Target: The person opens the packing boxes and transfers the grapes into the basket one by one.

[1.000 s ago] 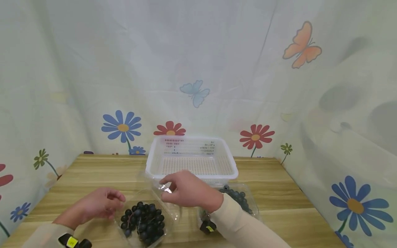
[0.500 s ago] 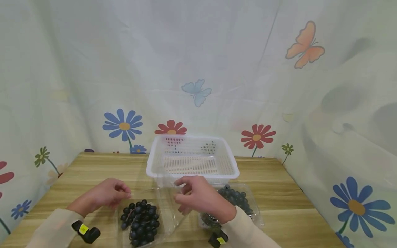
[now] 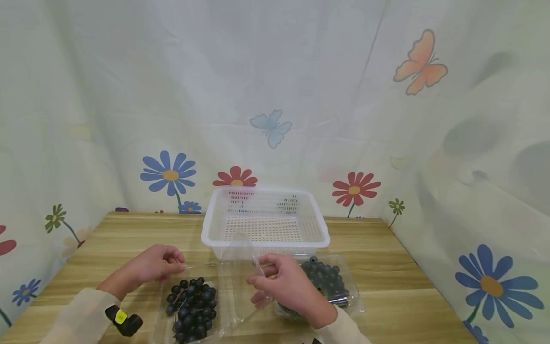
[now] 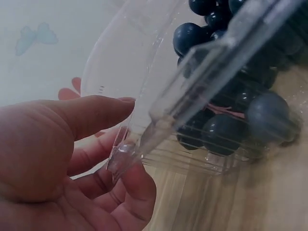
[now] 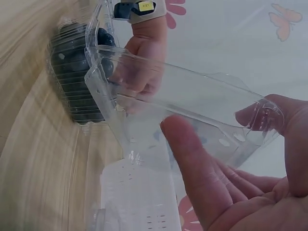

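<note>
A bunch of dark grapes (image 3: 193, 306) lies in a clear plastic clamshell box (image 3: 160, 317) at the front left of the head view. My left hand (image 3: 148, 267) pinches the box's back left corner between thumb and curled fingers, as the left wrist view shows. The hinged clear lid (image 5: 192, 96) stands raised on the box's right side. My right hand (image 3: 294, 286) holds the lid's free edge, with the edge between thumb and fingers. Behind the right hand is a second clear box (image 3: 354, 291) of dark grapes, partly hidden by that hand, its lid lying over the fruit.
At the back of the wooden table (image 3: 386, 267) stands a white perforated plastic basket (image 3: 322, 224) with nothing inside. A light curtain (image 3: 193, 86) printed with flowers and butterflies surrounds the table.
The lid has swung up and to the right, now standing steeper. My right hand has moved right and slightly down with it. My left hand has shifted a little up and right.
</note>
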### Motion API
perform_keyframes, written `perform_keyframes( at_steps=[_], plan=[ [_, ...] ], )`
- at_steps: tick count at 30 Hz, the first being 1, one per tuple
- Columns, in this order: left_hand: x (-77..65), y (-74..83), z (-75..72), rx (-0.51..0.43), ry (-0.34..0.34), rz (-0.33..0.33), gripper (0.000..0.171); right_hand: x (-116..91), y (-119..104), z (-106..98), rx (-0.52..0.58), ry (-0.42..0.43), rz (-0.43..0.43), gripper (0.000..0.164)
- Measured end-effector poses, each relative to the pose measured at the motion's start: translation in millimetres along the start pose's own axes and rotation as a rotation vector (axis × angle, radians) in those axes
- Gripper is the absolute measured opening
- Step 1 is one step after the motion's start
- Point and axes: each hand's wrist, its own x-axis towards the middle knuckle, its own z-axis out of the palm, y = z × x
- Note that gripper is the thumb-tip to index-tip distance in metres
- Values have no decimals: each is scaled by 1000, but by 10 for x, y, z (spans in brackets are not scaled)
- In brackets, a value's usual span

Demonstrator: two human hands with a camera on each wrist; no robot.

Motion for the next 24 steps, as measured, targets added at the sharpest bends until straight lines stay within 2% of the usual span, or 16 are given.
perform_keyframes(
  at_steps=[6,11,13,15,17,20,22,24],
  plan=[
    [-223,-39,28,-15,89,-9,54,-45,56,-7,36,20,37,62],
    [-361,-44,28,-49,121,-7,55,-42,61,-27,35,33,50,66],
    [-407,-42,20,-33,138,-34,54,-31,58,-35,24,36,52,65],
    [-485,-40,18,-25,147,-89,55,-13,56,-40,20,37,52,61],
    [-588,-36,33,-45,126,-169,55,4,47,-46,20,38,49,55],
    [-748,-63,80,-134,37,-229,48,32,31,-74,48,41,38,50],
    [-831,-96,110,-201,-43,-211,39,43,17,-107,68,41,34,50],
    [-878,-141,130,-280,-123,-162,31,52,10,-141,86,42,31,51]
  ],
)
